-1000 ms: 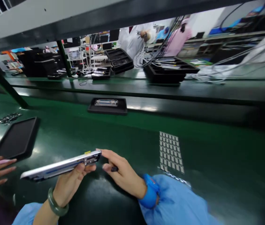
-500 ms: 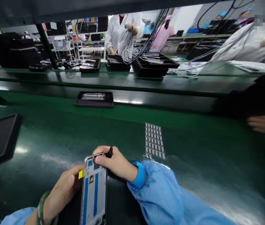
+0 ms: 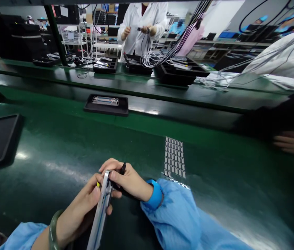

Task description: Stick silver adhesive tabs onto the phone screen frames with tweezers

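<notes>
The left hand grips a slim silver phone frame, held on edge above the glossy green desk, its lower end cut off by the view. The right hand pinches a small black tool, its tip hidden. A tiny yellow tag shows no readable writing.

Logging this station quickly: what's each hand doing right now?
Left hand: closed, holding a phone frame.
Right hand: closed, pinching a small black tool.
</notes>
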Demonstrator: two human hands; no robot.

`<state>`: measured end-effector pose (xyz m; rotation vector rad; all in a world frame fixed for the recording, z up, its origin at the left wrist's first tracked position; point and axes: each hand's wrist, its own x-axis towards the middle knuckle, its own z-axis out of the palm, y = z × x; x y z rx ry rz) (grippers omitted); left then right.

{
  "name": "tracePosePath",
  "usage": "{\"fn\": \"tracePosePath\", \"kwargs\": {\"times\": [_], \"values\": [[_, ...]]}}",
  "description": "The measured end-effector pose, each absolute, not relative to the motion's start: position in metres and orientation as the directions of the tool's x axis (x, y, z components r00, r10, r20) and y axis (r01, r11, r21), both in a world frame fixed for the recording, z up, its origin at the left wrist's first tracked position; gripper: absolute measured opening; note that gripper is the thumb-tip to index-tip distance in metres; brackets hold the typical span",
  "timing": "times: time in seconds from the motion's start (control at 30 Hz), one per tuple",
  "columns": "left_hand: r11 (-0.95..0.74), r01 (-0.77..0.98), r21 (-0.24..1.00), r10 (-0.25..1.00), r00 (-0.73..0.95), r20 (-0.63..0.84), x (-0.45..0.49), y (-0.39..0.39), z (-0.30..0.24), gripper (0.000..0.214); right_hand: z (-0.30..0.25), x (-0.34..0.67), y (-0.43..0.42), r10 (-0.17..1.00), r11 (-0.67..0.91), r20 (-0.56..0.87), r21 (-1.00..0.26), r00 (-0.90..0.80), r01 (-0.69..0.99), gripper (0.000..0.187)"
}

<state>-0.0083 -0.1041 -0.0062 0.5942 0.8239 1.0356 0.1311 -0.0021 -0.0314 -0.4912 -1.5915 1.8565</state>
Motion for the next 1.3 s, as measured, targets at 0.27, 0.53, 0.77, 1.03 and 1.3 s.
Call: {"fn": "tracePosePath", "kwargs": {"times": [0.27,0.53,0.77,1.03,1.3], "values": [[0.317,-0.542,0.778,0.946,0.117,-0.303,-0.01,-0.103,-0.015,0.028,-0.024,0.13,-0.005,0.689,0.047,0.114,-0.992,-0.716,-0.113,0.034],[0.344,-0.571,0.745,0.936,0.145,-0.321,-0.014,-0.105,-0.021,0.024,-0.015,0.139,-0.005,0.626,0.142,0.144,-0.987,-0.767,-0.069,0.041],[0.339,-0.538,0.771,0.938,0.132,-0.32,-0.013,-0.104,-0.024,0.023,-0.007,0.132,-0.017,0.666,0.187,0.221,-0.974,-0.713,-0.127,0.031],[0.337,-0.448,0.828,0.94,0.118,-0.319,-0.012,-0.106,-0.026,0.032,-0.004,0.121,-0.025,0.716,0.39,0.33,-0.92,-0.616,-0.039,0.021],[0.319,-0.496,0.808,0.947,0.13,-0.294,-0.014,-0.106,-0.026,0.027,0.002,0.131,-0.019,0.621,0.363,0.325,-0.926,-0.713,-0.106,0.033]]}}
